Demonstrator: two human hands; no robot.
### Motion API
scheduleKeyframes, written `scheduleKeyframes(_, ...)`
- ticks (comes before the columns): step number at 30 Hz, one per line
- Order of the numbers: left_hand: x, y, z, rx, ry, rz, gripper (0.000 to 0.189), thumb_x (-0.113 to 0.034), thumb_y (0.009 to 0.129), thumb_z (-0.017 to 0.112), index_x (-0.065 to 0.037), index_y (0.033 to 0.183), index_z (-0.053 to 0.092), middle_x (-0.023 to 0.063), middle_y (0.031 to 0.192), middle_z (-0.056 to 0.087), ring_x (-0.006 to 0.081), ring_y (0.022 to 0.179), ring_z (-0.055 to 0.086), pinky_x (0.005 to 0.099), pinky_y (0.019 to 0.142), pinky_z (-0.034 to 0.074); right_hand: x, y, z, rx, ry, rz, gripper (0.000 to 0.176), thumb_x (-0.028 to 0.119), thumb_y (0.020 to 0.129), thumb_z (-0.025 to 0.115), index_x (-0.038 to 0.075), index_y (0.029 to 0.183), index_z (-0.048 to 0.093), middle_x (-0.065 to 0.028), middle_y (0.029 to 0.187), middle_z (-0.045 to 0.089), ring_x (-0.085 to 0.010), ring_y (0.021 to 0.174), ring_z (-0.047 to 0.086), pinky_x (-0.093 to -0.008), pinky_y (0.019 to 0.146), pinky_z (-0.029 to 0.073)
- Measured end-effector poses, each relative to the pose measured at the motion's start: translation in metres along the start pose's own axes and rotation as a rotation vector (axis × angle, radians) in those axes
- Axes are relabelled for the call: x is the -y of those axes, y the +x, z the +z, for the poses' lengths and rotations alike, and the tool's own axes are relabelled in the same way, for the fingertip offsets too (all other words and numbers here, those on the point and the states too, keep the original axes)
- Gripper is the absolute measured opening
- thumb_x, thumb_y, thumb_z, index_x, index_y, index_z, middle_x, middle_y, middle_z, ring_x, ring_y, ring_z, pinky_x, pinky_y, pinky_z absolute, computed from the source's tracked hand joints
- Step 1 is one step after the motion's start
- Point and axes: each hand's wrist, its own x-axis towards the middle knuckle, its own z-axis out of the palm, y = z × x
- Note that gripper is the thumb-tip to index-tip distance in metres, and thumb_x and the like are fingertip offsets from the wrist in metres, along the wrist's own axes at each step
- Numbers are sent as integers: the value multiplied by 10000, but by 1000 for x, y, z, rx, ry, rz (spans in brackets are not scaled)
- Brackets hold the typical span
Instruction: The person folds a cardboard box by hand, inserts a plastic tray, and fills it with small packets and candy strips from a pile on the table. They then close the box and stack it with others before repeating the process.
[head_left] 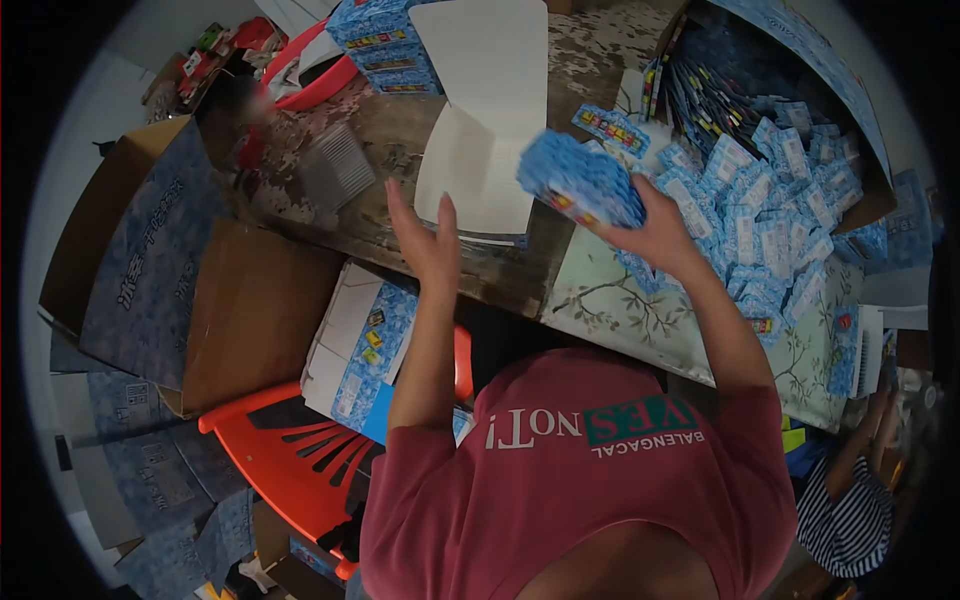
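My right hand [655, 232] is closed around a stack of blue packets [582, 180], held above the right part of the open white box [470, 165]. The box stands on the worn wooden table [365, 110] with its lid raised. Near the box's left side, my left hand [428, 240] is raised with its fingers spread and nothing in it. A large pile of loose blue packets [750, 210] spills from a carton lying on its side at the right.
Filled blue boxes [385, 50] stand at the back. A large open carton [150, 260] is on the left, above an orange chair [290, 465]. Flat box pieces [350, 350] lie near my left arm. Another person in a striped top [845, 515] is at lower right.
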Motion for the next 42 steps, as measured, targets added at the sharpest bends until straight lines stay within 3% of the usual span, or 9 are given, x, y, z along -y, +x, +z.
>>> scheduleKeyframes(5,42,-3,3,313,-326,-612,318,-163,897,481,79,1087,564,149,905,644,150,832,576,281,754,438,48,87,57,65,-71,-133,620,334,674,747,-21,1110,484,-174,891,623,-296,827,618,-361,723,475)
scheduleKeyframes(11,31,-22,2,304,-290,-608,303,-168,912,472,52,1090,581,91,859,638,110,784,551,260,703,437,11,121,97,674,-821,-302,564,486,684,680,24,999,600,-187,861,640,-326,836,625,-416,740,481)
scheduleKeyframes(19,33,-21,14,270,-195,-476,299,-185,912,467,2,1120,571,195,867,640,242,782,626,327,688,457,27,148,144,941,-451,-200,731,629,840,417,-14,1170,530,-228,1110,574,-366,1005,564,-386,879,425)
scheduleKeyframes(22,20,-14,8,341,-5,-524,283,-195,917,445,-5,1079,580,234,816,609,382,748,591,364,641,453,15,132,131,644,-302,-262,578,513,889,440,-19,1058,592,-210,1048,604,-340,955,588,-376,833,448)
scheduleKeyframes(27,37,-12,6,222,4,-468,278,-176,916,440,15,1062,580,234,833,614,314,749,621,353,661,457,-41,153,36,-216,179,-113,357,324,903,515,-17,930,618,-152,957,637,-297,868,620,-369,741,485)
scheduleKeyframes(33,29,3,3,-18,194,-218,388,-20,867,464,24,1252,462,252,1198,523,296,1112,535,322,897,424,-178,175,23,-292,-651,133,407,325,860,560,29,1139,532,-174,1179,527,-301,1097,505,-387,898,427)
scheduleKeyframes(35,-32,8,11,94,63,231,492,74,810,459,15,1296,406,230,1346,389,296,1249,410,331,987,364,-185,158,33,-235,-809,44,438,333,845,560,72,1191,496,-183,1283,422,-325,1143,433,-487,925,382)
scheduleKeyframes(37,-54,-9,33,757,-130,289,535,98,766,456,22,1293,404,196,1370,371,335,1260,383,366,1007,348,-152,147,15,-152,-690,60,427,325,813,601,77,1151,523,-164,1195,485,-315,1123,448,-490,910,391)
scheduleKeyframes(42,-25,-48,158,931,215,534,616,68,694,523,-39,1293,423,153,1387,363,333,1297,315,526,1017,293,-163,143,-6,54,-616,188,603,323,646,734,31,1128,517,-154,1136,524,-304,1085,493,-393,888,436)
